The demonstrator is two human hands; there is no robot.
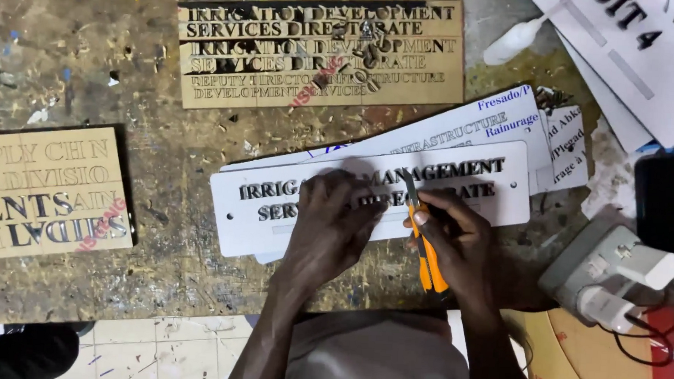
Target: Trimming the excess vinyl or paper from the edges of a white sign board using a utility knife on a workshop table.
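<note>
White rect. plastic sign plate w/ black raised letters (276,225), bench centre, pinned flat by left hand (334,225). Right hand (455,242) clenched on orange utility knife (423,245), tip at 12 o'clock on lettering. Step: prob. trimming/seating letters. Next: needs steady, shallow blade control. Tan cut-out sheet (319,54) at 12.

Right hand (462,242) w/ orange utility knife (427,249), left hand (336,219) pressing white rectangular plastic sign w/ black lettering (246,227) on scarred wooden surface (177,281).
</note>
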